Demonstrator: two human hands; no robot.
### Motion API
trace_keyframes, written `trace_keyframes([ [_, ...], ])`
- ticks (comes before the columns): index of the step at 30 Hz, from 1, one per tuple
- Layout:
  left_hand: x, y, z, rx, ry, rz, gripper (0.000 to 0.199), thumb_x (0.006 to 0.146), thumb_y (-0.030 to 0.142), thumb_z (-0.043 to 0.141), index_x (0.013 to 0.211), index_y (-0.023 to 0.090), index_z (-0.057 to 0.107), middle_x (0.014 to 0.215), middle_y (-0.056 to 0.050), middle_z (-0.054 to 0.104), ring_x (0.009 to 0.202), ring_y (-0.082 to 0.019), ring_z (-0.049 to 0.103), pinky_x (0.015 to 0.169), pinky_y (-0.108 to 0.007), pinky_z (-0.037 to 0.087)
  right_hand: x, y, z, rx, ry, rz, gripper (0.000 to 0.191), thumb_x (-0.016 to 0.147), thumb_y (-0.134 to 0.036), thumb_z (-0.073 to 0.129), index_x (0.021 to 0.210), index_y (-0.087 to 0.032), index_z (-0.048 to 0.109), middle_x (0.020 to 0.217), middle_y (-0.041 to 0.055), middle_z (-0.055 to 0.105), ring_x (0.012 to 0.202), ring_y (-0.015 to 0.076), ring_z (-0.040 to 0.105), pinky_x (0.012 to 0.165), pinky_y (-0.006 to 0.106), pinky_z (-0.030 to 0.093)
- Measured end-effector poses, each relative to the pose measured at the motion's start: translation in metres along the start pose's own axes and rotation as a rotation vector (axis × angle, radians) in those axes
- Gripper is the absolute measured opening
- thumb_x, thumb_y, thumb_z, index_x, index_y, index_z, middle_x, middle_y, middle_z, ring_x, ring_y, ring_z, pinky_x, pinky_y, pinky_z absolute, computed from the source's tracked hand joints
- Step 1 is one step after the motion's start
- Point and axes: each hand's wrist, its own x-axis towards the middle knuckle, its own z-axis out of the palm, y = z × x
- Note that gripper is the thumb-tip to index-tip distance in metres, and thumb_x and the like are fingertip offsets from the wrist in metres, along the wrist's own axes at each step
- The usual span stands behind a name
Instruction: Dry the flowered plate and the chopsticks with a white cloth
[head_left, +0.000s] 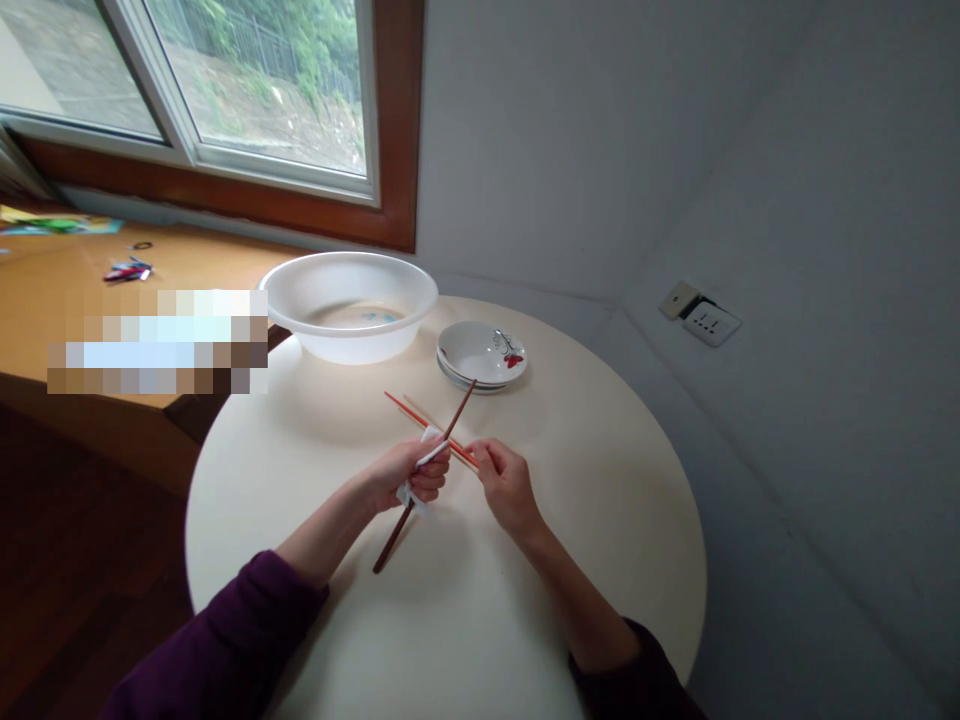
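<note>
My left hand [416, 470] is closed around a dark brown chopstick [393, 540], with a folded white tissue or cloth [431, 434] between the fingers and the stick. The chopstick slants, its thin tip up toward the plates and its thick end down toward me. Just to the right, my right hand [506, 480] pinches the near end of a red-orange chopstick [411, 409]. This one points away to the left, low over the tabletop, and crosses the brown one in view. Whether it touches the table I cannot tell.
A small stack of white plates [472, 352] with a red floral pattern stands beyond my hands. Left of it is a wide translucent white basin [345, 345]. The round table [570, 560] meets a wall at the right; a wooden desk [202, 260] adjoins at the left.
</note>
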Motion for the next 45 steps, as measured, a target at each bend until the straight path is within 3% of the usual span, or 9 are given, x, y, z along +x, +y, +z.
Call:
trace_keyframes([
  [3, 0.000, -0.003, 0.000, 0.058, -0.002, -0.046, 0.037, 0.083, 0.040, 0.052, 0.059, 0.016, 0.037, 0.048, 0.008, 0.023, 0.038, -0.002, 0.017, 0.035, -0.013, 0.015, 0.009, 0.003, -0.004, 0.172, 0.020, 0.122, 0.046, 0.082, -0.052, 0.042, 0.094, -0.012, 0.062, 0.048, -0.0072, 0.034, 0.044, 0.0087, 0.031, 0.044, 0.022, 0.028],
  [5, 0.000, -0.005, 0.001, 0.093, -0.006, -0.066, 0.035, 0.082, 0.041, 0.053, 0.061, 0.016, 0.040, 0.049, 0.008, 0.025, 0.038, -0.001, 0.017, 0.036, -0.012, 0.017, 0.012, 0.005, -0.005, 0.265, -0.002, 0.167, 0.050, 0.079, -0.055, 0.045, 0.096, -0.011, 0.061, 0.046, -0.0083, 0.033, 0.042, 0.0079, 0.028, 0.042, 0.022, 0.026],
  [10, 0.002, -0.011, 0.002, 0.136, 0.001, -0.109, 0.035, 0.080, 0.045, 0.056, 0.066, 0.015, 0.045, 0.049, 0.009, 0.025, 0.039, -0.001, 0.017, 0.036, -0.012, 0.019, 0.013, 0.010, 0.002, 0.336, -0.052, 0.177, 0.041, 0.070, -0.053, 0.058, 0.079, -0.013, 0.062, 0.047, -0.0080, 0.034, 0.043, 0.0064, 0.027, 0.042, 0.021, 0.022],
  [17, 0.005, -0.019, 0.003, 0.193, 0.028, -0.152, 0.038, 0.077, 0.050, 0.056, 0.066, 0.015, 0.048, 0.048, 0.009, 0.021, 0.039, -0.002, 0.018, 0.037, -0.014, 0.019, 0.017, 0.022, -0.002, 0.263, -0.052, 0.146, 0.038, 0.074, -0.051, 0.055, 0.059, -0.016, 0.053, 0.046, -0.0050, 0.044, 0.042, 0.0071, 0.036, 0.044, 0.021, 0.029],
  [21, 0.004, -0.018, 0.007, 0.273, 0.052, -0.158, 0.042, 0.073, 0.054, 0.059, 0.063, 0.015, 0.048, 0.048, 0.009, 0.024, 0.040, -0.003, 0.019, 0.037, -0.016, 0.016, 0.024, 0.029, -0.017, 0.197, 0.075, 0.128, 0.037, 0.073, -0.051, 0.055, 0.066, -0.015, 0.058, 0.051, -0.0019, 0.053, 0.045, 0.0088, 0.043, 0.046, 0.022, 0.035],
  [29, 0.002, -0.017, 0.005, 0.426, 0.107, -0.130, 0.040, 0.073, 0.055, 0.058, 0.065, 0.015, 0.053, 0.046, 0.008, 0.025, 0.040, -0.005, 0.020, 0.038, -0.018, 0.016, 0.037, 0.038, -0.046, 0.171, 0.283, 0.098, 0.037, 0.071, -0.052, 0.057, 0.068, -0.015, 0.059, 0.051, -0.0010, 0.055, 0.050, 0.0109, 0.047, 0.053, 0.025, 0.040],
  [37, 0.000, -0.011, 0.009, 0.442, 0.191, -0.087, 0.036, 0.073, 0.050, 0.059, 0.062, 0.016, 0.051, 0.042, 0.008, 0.028, 0.037, -0.005, 0.022, 0.037, -0.018, 0.017, 0.033, 0.031, -0.055, 0.102, 0.430, -0.028, 0.035, 0.078, -0.051, 0.051, 0.073, -0.017, 0.056, 0.052, -0.0020, 0.054, 0.052, 0.0127, 0.053, 0.056, 0.027, 0.045],
  [45, 0.006, -0.013, 0.007, 0.320, 0.416, -0.022, 0.030, 0.075, 0.041, 0.060, 0.063, 0.018, 0.047, 0.042, 0.007, 0.038, 0.033, -0.004, 0.029, 0.033, -0.015, 0.019, 0.018, 0.010, -0.051, 0.009, 0.570, -0.271, 0.027, 0.087, -0.043, 0.044, 0.076, -0.018, 0.050, 0.064, 0.0003, 0.056, 0.056, 0.0123, 0.055, 0.058, 0.026, 0.046],
])
